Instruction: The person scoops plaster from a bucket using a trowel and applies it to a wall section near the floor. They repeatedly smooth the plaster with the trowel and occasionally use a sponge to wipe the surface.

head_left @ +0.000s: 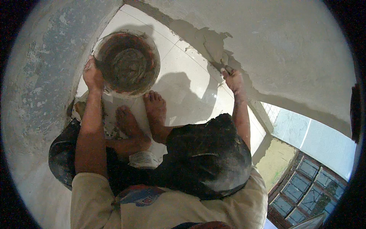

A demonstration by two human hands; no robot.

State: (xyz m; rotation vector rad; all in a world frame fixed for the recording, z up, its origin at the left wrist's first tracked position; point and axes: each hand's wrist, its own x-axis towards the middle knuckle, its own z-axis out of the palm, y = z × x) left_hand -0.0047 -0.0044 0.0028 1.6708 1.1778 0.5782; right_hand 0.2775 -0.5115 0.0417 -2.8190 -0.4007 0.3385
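My left hand [93,76] is closed on the near-left rim of a round bucket [156,66]. Grey wet mortar [131,65] lies in the bottom of it. On the other side, my right hand [233,81] grips a trowel [225,60] by its handle, low against the wall. Its blade is smeared with mortar and hard to tell from the wet patch [207,38] around it. That darker patch runs along the foot of the right wall, above the floor tiles.
A rough grey wall [45,76] rises close on my left, a plastered wall [289,49] on my right. White floor tiles [179,61] lie between them. My bare feet [155,110] are just behind the bucket. A barred window [309,187] shows at lower right.
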